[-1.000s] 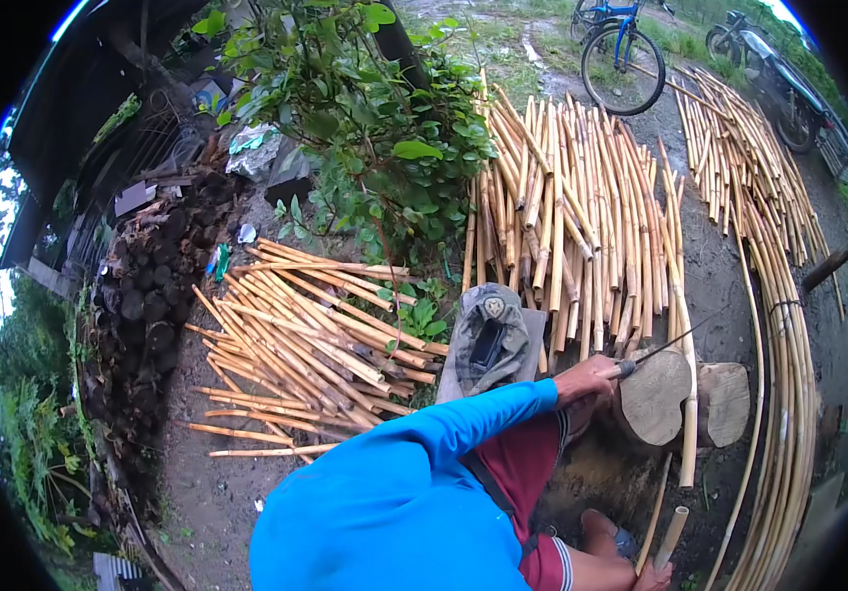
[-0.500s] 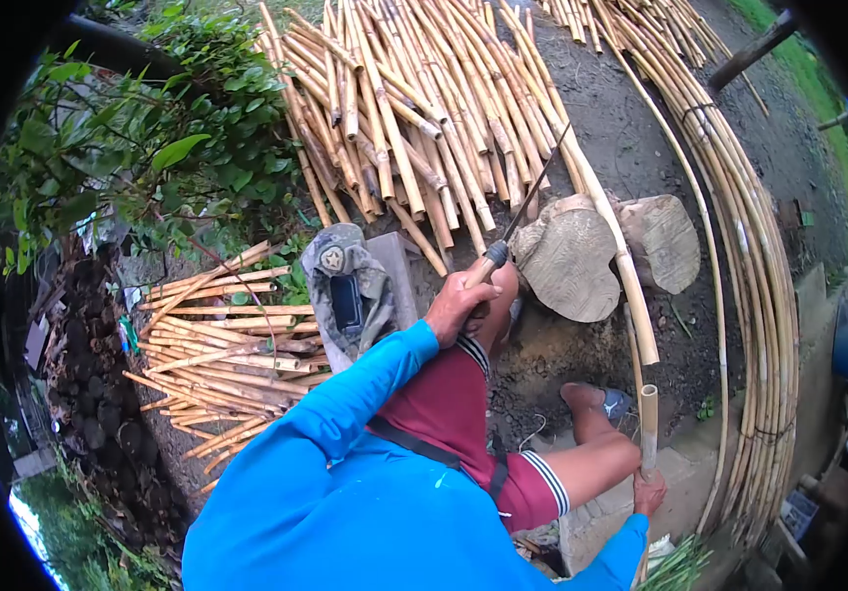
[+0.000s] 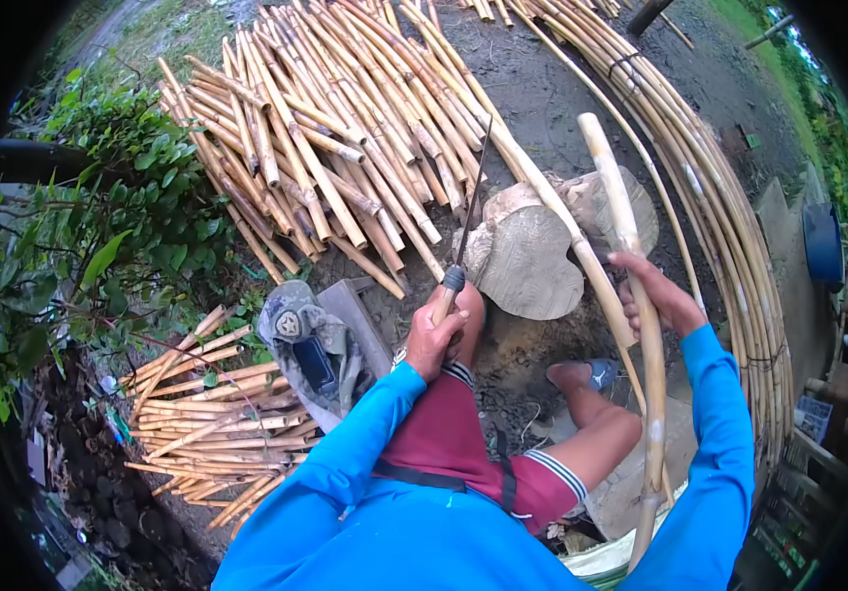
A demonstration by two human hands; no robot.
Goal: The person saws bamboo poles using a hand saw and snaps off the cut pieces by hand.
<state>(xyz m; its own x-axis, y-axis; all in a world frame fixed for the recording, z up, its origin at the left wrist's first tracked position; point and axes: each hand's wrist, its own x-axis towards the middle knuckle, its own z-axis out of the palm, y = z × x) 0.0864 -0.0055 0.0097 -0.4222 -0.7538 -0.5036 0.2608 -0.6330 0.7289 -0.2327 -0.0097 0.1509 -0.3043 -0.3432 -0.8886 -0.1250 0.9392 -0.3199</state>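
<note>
My left hand [image 3: 432,335] is wrapped round the handle of a long knife [image 3: 470,212], whose dark blade points up and away above my thigh. On the right, my right hand [image 3: 662,298] grips a thick bamboo pole [image 3: 652,394], which stands steeply from near my right side up past the logs. A second bamboo pole [image 3: 548,197] lies across two cut log blocks [image 3: 532,264], its near end beside my right fingertips. Only part of my right palm shows behind the pole.
A big heap of bamboo poles [image 3: 345,128] lies ahead, a smaller pile [image 3: 217,424] at the left. A camouflage cap [image 3: 291,320] and a phone [image 3: 316,362] rest on a wooden seat. Long bundled poles [image 3: 729,231] curve along the right, near a blue container [image 3: 822,244].
My right hand has come up from low beside my leg, raising the thick pole past the logs. My left hand still holds the knife, its blade now more upright. The view has turned.
</note>
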